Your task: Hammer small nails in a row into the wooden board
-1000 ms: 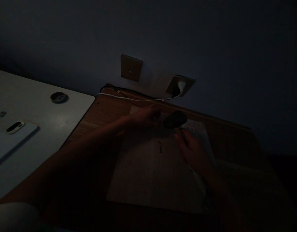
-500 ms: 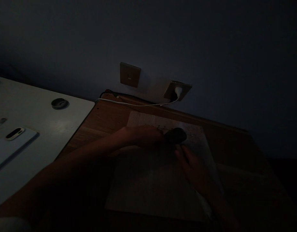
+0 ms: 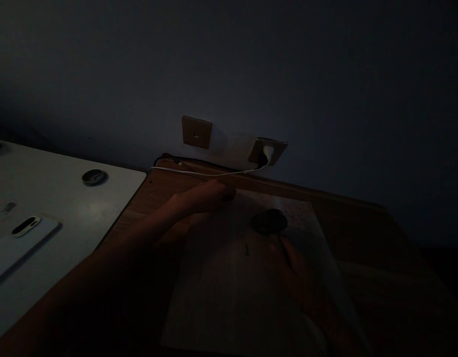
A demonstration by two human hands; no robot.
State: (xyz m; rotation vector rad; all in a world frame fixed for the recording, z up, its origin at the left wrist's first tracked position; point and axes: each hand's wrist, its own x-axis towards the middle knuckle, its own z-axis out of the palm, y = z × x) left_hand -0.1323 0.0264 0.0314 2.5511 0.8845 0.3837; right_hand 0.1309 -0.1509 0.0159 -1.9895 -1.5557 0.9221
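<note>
The scene is very dim. My right hand is wrapped round the handle of what looks like a mallet, with a thick dark rounded head that is over the far part of a pale flat board. A small thin nail-like piece shows on the board, left of the mallet. My left hand is closed near the board's far left edge, its fingers curled; whatever may be in them is hidden. Faint small marks or pieces lie right of the mallet head, too dark to name.
The board lies on a brown wooden table against the wall. At left, a white table bears a phone and a small round dish. A white cable runs to a wall socket.
My left hand has moved left, away from the mallet head. The small nail-like piece now shows on the board. The mallet stays near the same spot; the view has tilted up slightly.
</note>
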